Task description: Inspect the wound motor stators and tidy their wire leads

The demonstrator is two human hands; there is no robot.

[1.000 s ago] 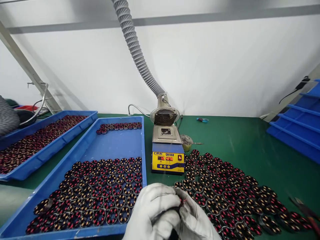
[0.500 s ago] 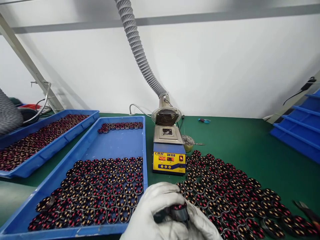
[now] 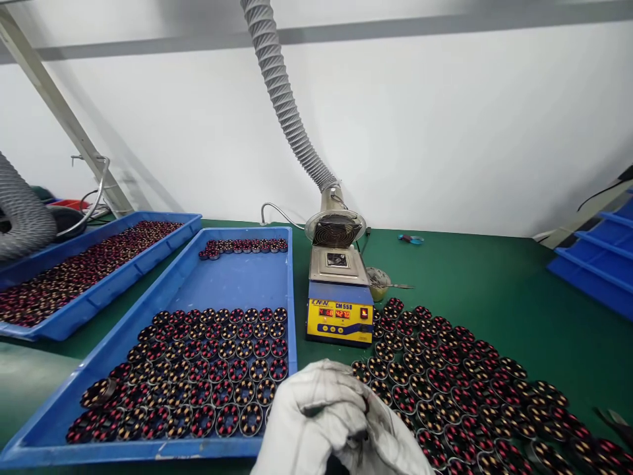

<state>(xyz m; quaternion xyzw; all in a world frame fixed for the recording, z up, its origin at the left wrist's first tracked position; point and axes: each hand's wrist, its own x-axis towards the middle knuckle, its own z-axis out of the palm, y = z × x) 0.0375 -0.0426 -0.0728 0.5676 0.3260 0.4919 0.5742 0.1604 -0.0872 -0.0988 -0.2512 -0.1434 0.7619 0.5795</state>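
At the bottom centre, my left hand (image 3: 312, 415) and my right hand (image 3: 395, 439), both in white gloves, are closed together around one wound motor stator. Only dark slivers of this stator (image 3: 359, 436) show between the fingers; the gloves hide the rest. To my left lies a blue tray (image 3: 295, 290) with rows of round black stators (image 3: 228, 388) with red and copper-coloured windings. Many similar stators (image 3: 438, 379) lie close together on the green tabletop to the right of my hands. Beyond my hands stands a blue and yellow solder pot (image 3: 322, 328) with lit red digits.
A grey exhaust hose (image 3: 287, 99) drops to a hood (image 3: 336, 224) behind the solder pot. Beside it sits a small cup (image 3: 378, 290) with a thin tool across it. Another blue tray (image 3: 195, 227) holds many small wound parts. Stacked blue trays (image 3: 601, 254) and pliers (image 3: 616, 422) are at right.
My fingers have closed further over the stator, so its dark side and red windings, seen before, are now mostly covered. The view has shifted slightly, moving the scene to the right.
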